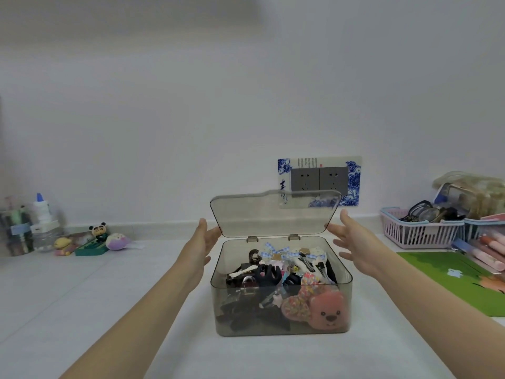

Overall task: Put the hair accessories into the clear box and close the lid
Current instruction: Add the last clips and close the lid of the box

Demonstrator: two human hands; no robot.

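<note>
1. Forearms of mine rise from the lower corners of the frame toward the middle, both bare.
2. Between them at lower centre sits the smoke-tinted clear plastic box [281, 310] on the pale tiled counter [82, 296]. It is already full of mixed hair accessories [276, 277]: black claw clips, checked bows, a pink bear-face clip against the front wall. None lie outside it that I can see.
3. My left hand [203, 242] is spread loose, fingers near the lid's left edge; I cannot tell whether they touch it. My right hand [352, 242] is likewise spread and grips nothing, just beside the right edge.
4. The hinged transparent lid [273, 214] stands raised at centre, tilted back on two small hinges at the rear rim.
5. I judge the lid light, stiff and a little slick, so I would take both side edges and press down evenly; the heaped clips may stop it from seating.
6. Further back: small toy figures at left, a lilac slatted basket [418, 236] at right, a blue-patterned wall socket plate [319, 181] behind.
</note>
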